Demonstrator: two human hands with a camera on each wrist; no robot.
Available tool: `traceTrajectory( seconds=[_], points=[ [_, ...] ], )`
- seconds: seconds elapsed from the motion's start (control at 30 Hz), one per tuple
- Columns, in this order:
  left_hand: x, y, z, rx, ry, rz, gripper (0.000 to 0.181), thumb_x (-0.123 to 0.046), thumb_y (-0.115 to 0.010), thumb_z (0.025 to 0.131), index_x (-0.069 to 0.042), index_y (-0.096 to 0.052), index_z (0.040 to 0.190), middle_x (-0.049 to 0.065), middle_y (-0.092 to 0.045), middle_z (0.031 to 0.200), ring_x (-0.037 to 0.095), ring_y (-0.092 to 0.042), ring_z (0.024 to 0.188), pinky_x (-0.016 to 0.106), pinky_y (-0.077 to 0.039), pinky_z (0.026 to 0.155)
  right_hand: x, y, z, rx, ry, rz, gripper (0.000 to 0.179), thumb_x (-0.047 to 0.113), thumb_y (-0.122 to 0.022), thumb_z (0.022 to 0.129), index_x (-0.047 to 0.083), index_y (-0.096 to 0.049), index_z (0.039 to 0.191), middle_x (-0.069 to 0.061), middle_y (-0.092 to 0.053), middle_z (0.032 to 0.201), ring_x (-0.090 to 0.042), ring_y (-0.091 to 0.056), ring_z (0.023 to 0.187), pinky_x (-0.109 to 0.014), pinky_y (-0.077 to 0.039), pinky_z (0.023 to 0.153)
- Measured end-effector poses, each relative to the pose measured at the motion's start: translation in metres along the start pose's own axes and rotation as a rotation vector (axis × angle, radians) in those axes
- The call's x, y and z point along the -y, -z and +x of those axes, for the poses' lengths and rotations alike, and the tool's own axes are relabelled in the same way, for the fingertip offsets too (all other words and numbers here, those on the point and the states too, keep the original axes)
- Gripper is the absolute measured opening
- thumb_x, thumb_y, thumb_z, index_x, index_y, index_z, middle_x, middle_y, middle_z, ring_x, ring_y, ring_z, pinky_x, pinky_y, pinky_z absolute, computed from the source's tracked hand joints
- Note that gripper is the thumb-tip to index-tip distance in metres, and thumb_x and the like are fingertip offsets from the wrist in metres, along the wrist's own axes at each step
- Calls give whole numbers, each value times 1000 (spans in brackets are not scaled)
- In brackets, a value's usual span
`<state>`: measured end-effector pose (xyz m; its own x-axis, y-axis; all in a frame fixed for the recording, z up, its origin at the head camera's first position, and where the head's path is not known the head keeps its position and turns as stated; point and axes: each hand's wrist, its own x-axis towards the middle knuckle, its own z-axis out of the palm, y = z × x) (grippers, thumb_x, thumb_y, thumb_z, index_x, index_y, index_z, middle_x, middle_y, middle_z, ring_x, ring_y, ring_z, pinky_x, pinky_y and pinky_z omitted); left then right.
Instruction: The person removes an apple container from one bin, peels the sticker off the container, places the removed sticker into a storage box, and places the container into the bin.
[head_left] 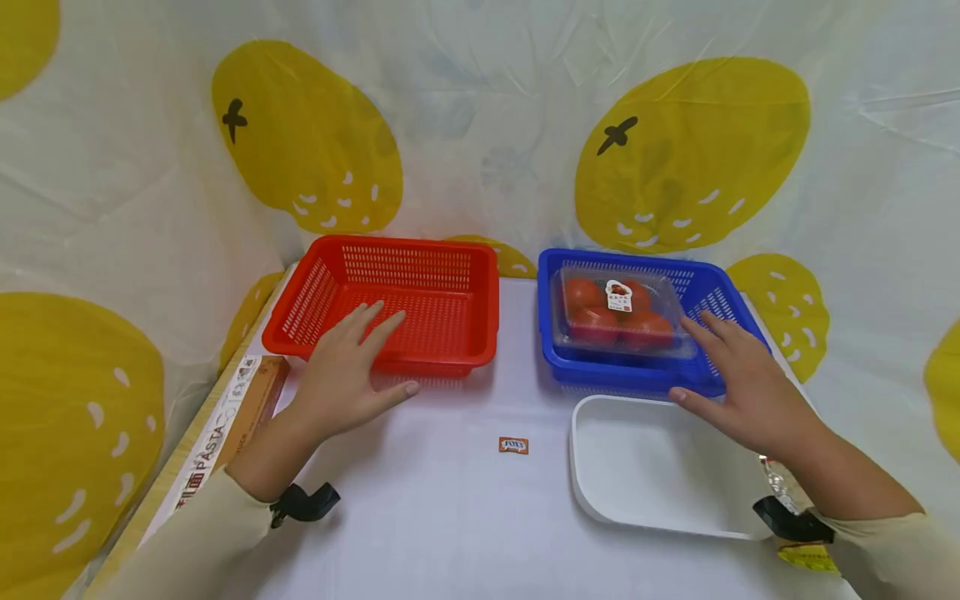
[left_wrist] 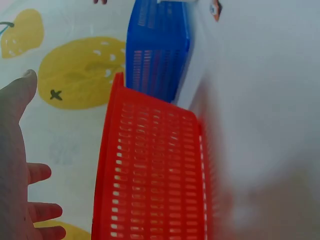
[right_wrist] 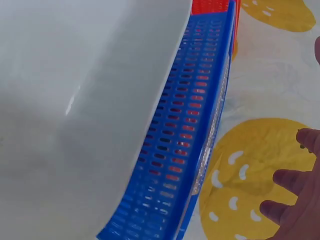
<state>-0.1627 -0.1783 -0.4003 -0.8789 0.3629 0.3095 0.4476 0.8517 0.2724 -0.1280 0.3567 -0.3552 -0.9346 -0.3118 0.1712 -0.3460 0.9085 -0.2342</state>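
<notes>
My left hand point(head_left: 341, 375), fingers spread and holding nothing, hovers over the near left side of the red basket point(head_left: 480, 354). In the left wrist view its fingers stay apart from the red basket point(left_wrist: 150, 165). My right hand point(head_left: 750, 392) is spread too, above the near right corner of the blue basket point(head_left: 600, 375) and the back of the white bin point(head_left: 660, 467). Inside the blue basket lies a clear plastic box of tomatoes point(head_left: 618, 312) with a white label. The right wrist view shows the white bin point(right_wrist: 75, 100) beside the blue basket point(right_wrist: 175, 125).
A small orange packet point(head_left: 513, 445) lies mid-table on the white cloth point(head_left: 450, 508). At the left edge is a pasta box point(head_left: 232, 417). A yellow package point(head_left: 806, 557) sits partly hidden under the right forearm. A curtain with yellow fruit prints point(head_left: 487, 125) hangs behind.
</notes>
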Motion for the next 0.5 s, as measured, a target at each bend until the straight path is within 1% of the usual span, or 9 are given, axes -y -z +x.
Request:
traceTrajectory(
  seconds=[0.23, 0.37, 0.5],
  points=[
    [-13, -7, 22, 33, -12, -14, 101, -79, -66, 86, -29, -35, 169, 13, -32, 172, 39, -26, 159, 74, -32, 118, -9, 7, 13, 34, -29, -60, 102, 53, -77, 92, 16, -24, 171, -28, -25, 171, -55, -21, 155, -89, -33, 100],
    [-22, -12, 34, 37, -26, -16, 100, -80, -64, 87, -29, -36, 168, 12, -33, 172, 38, -26, 159, 72, -34, 117, -15, 9, 18, 56, -35, -61, 102, 53, -76, 93, 15, -23, 172, -28, -24, 171, -57, -22, 154, -89, -34, 98],
    [-31, -18, 46, 40, -36, -26, 98, -78, -65, 87, -28, -38, 168, 11, -32, 172, 36, -25, 160, 71, -35, 118, -22, 10, 24, 61, -21, -61, 101, 50, -75, 94, 13, -22, 172, -30, -23, 170, -59, -23, 153, -89, -33, 98]
  ],
)
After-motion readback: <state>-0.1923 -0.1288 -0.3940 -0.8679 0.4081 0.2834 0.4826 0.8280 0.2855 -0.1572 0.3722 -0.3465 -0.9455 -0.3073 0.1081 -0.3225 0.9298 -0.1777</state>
